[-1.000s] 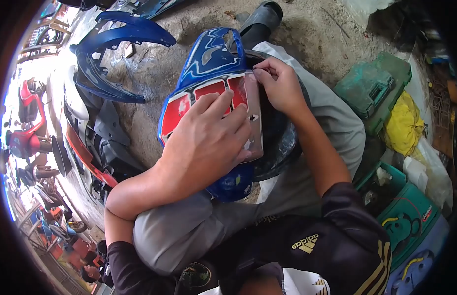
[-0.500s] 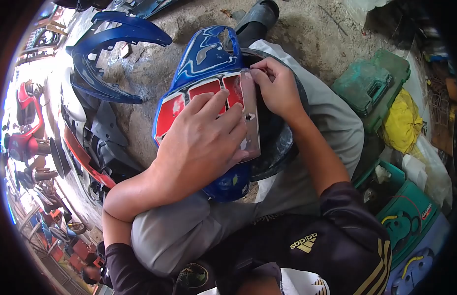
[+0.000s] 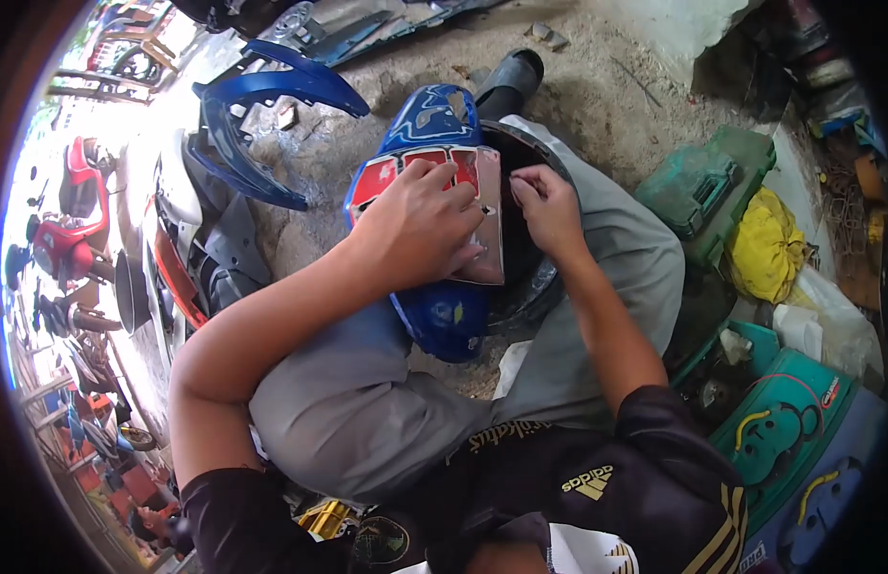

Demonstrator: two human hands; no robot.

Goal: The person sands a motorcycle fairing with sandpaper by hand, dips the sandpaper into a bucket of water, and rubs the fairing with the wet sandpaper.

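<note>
A blue body panel (image 3: 439,314) with red, white-edged patches lies across a round black item (image 3: 539,292) between the legs. Along its right side runs a clear or brownish strip (image 3: 489,230). My left hand (image 3: 420,225) rests on the red patches with bent fingers slightly apart, its thumb lower down by the strip. Just right of the strip's edge, my right hand (image 3: 549,210) has thumb and index finger pinched together over the dark opening; whatever is between them is too small to tell.
Blue curved fairing (image 3: 281,84) lies on the concrete at upper left, near dark and orange panels. On the right are a green case (image 3: 692,187), a yellow bag (image 3: 767,244) and a teal toolbox (image 3: 798,402). A red motorcycle (image 3: 66,239) stands far left, with a person at lower left.
The view has shifted, and the panel appears lower and more foreshortened. My right hand's fingertips have come away from the strip's upper edge. My left hand's fingers look more bent.
</note>
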